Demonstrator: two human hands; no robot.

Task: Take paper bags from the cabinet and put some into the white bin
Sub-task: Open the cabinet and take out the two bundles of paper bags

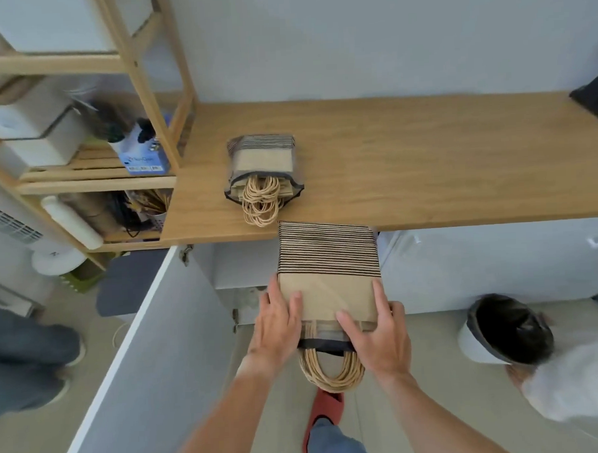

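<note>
Both my hands grip a bundle of paper bags.

My left hand and right hand clasp its sides below the counter; the white bin, black-lined, stands right; another bundle lies on the counter.

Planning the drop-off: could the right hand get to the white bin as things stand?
Probably yes, but not empty: the right hand and left hand both hold the stack of paper bags. The white bin stands open on the floor to its right, nothing between.
</note>
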